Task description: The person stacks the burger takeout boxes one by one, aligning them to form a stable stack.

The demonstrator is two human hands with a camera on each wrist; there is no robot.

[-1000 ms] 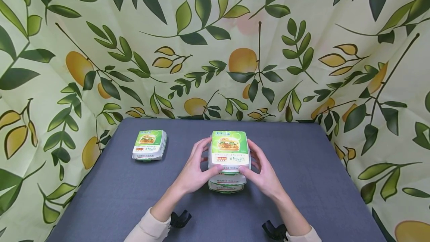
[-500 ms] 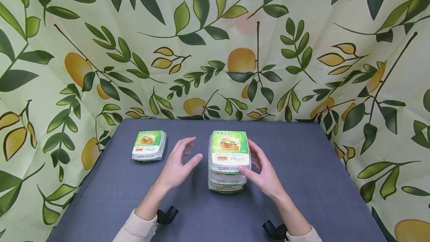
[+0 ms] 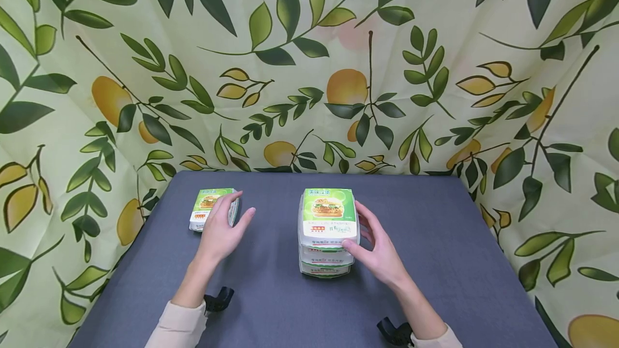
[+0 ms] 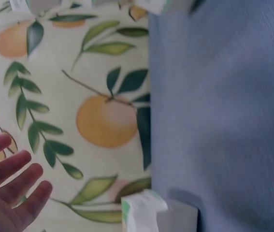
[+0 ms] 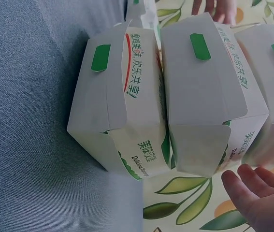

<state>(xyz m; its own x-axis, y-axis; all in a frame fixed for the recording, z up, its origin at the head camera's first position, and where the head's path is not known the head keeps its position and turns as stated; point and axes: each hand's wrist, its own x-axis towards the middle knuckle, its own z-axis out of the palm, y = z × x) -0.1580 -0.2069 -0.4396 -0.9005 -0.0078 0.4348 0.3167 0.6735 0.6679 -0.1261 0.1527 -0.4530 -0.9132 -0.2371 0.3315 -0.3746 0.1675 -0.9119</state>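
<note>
A stack of three burger boxes stands mid-table, its top burger box showing a green lid with a burger picture. My right hand rests at the stack's right side, thumb at the top box's front corner and fingers along its side. In the right wrist view, those fingertips are beside the upper boxes. My left hand, fingers extended and thumb apart, hovers over the single burger box at the left, covering part of it. The left wrist view shows that box's corner below the spread fingers.
A dark blue-grey cloth covers the table. Behind it and along both sides hangs a leaf-and-fruit patterned curtain. Black wrist straps sit on both wrists.
My left hand has let go of the stack and moved left to the single box. My right hand has stayed at the stack, which has shifted very slightly left in view.
</note>
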